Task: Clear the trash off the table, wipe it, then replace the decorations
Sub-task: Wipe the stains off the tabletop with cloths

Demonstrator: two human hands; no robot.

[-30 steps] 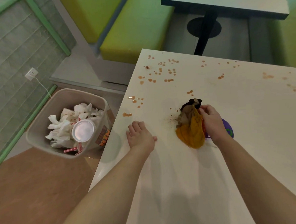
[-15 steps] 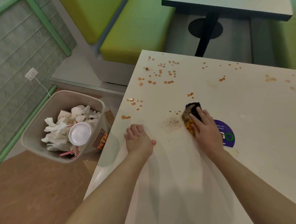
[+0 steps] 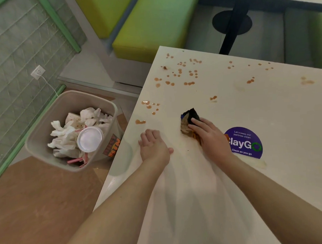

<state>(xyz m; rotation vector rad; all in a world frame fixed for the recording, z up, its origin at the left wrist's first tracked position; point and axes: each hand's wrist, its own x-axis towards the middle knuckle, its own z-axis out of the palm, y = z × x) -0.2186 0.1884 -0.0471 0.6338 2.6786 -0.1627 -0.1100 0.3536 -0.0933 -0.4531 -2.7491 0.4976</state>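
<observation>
My right hand (image 3: 210, 136) presses a stained orange and dark cloth (image 3: 188, 121) flat on the white table (image 3: 268, 182); only the cloth's far end shows past my fingers. My left hand (image 3: 153, 145) lies palm down near the table's left edge, holding nothing. Brown sauce drops (image 3: 184, 73) are scattered over the far left part of the table, with more near the left edge (image 3: 149, 105). A grey trash bin (image 3: 47, 125) stands on the floor left of the table, full of crumpled napkins (image 3: 65, 132), a plastic lid (image 3: 90, 139) and striped straws.
A round purple "ClayGo" sticker (image 3: 246, 142) is stuck on the table just right of my right hand. Green bench seats (image 3: 153, 25) stand beyond the table's far edge. Another table on a black post (image 3: 233, 24) is at the back right.
My right hand flattened the cloth and pushed it left across a speckled crumb patch, which is gone now. The purple sticker became uncovered. My left hand stayed in place.
</observation>
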